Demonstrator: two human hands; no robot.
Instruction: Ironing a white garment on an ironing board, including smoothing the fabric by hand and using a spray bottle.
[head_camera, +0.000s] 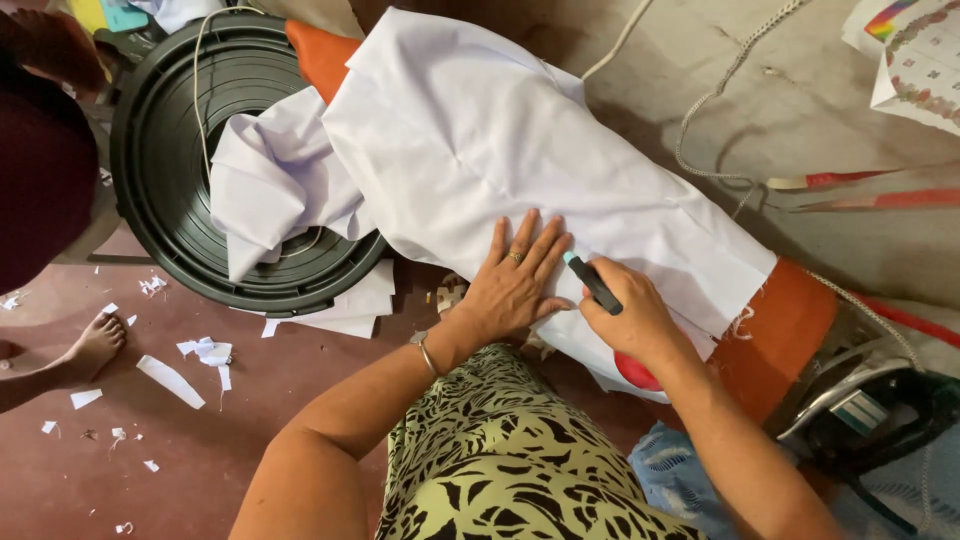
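Both hands on white cloth (520, 150); marker (592, 282) tip possibly hidden underneath.

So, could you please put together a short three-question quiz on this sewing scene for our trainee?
1. True or false: the left hand lies flat, fingers spread, on the white cloth.
2. What does the right hand hold?
A. scissors
B. a dark marker with a teal tip
C. a needle
3. Fill in: the white cloth is draped over an ______ padded board.

Key
1. True: the palm presses the cloth near its lower edge.
2. B: the marker points its teal tip at the cloth, beside the left hand's fingers.
3. Orange: it shows at both ends of the cloth.
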